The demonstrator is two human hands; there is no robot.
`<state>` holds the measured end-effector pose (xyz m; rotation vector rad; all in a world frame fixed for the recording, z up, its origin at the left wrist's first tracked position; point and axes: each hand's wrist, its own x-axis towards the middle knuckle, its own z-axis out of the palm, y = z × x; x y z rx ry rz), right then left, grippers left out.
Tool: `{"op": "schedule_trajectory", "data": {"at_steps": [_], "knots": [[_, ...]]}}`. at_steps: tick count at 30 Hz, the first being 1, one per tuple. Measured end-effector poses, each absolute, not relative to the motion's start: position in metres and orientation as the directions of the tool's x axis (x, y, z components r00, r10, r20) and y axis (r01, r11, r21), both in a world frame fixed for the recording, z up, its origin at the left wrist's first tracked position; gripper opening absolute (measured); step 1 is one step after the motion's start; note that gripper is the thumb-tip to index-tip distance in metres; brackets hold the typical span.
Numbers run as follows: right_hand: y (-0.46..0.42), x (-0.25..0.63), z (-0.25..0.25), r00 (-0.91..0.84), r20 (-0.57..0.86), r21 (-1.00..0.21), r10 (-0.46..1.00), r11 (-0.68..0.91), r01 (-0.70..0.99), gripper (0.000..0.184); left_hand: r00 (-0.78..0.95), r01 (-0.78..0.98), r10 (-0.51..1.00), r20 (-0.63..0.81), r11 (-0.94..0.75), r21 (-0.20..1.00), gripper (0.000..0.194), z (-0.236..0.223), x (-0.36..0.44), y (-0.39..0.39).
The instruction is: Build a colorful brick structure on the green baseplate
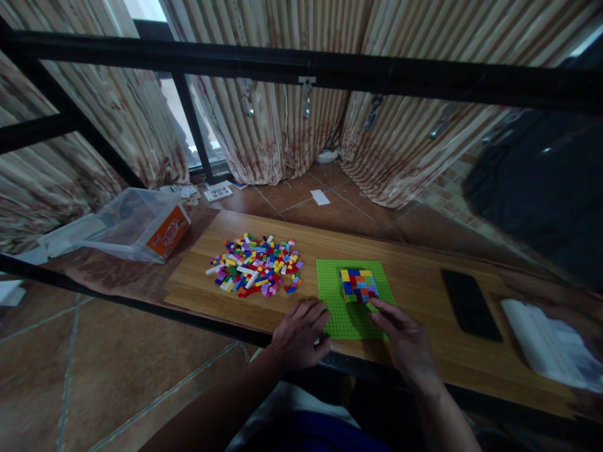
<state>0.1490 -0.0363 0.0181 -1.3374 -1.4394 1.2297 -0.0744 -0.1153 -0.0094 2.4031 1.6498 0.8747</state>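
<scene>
A green studded baseplate point(333, 323) lies on the wooden tabletop in front of me. On it sits a low, multicoloured block of toy bricks point(358, 285), with yellow, blue, red and orange pieces on top. My right hand point(407, 336) is at the block's near right corner, thumb and forefinger pinching what looks like a small yellow-green brick point(372, 306). At the baseplate's left edge rests my left hand point(301, 333), palm down, fingers loosely bent and thumb apart, nothing visible in it. Left of the plate spreads a pile of loose bricks point(257, 267) in many colours.
A clear plastic bin point(134, 226) with an orange label stands at the far left. To the right lie a black phone-like slab point(471, 304) and a white packet point(546, 342). A dark metal rail point(282, 66) with hanging clips crosses above, before striped curtains point(301, 132).
</scene>
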Motion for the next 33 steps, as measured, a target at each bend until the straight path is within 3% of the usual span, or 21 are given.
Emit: {"op": "schedule_trajectory", "data": {"at_steps": [5,9,25,28,33], "knots": [[-0.021,0.147,0.025,-0.239,0.186,-0.811,0.953,0.286,0.51,0.036,0.248,0.828,0.886,0.391,-0.404,0.389,0.044,-0.008,-0.074,-0.115],[-0.007,0.144,0.022,-0.355,0.288,-0.706,0.889,0.448,0.549,0.033,0.245,0.828,0.881,0.406,-0.408,0.384,0.043,-0.009,-0.074,-0.115],[0.005,0.141,-0.005,-0.309,0.265,-0.796,0.913,0.389,0.465,0.032,0.253,0.826,0.884,0.394,-0.409,0.388,0.044,-0.009,-0.075,-0.115],[0.006,0.142,-0.003,-0.352,0.309,-0.754,0.884,0.453,0.476,0.032,0.251,0.828,0.884,0.395,-0.408,0.385,0.044,-0.01,-0.075,-0.115],[0.01,0.141,0.017,-0.565,0.313,-0.575,0.764,0.626,0.527,0.037,0.25,0.827,0.88,0.403,-0.411,0.384,0.043,-0.01,-0.074,-0.116]]}}
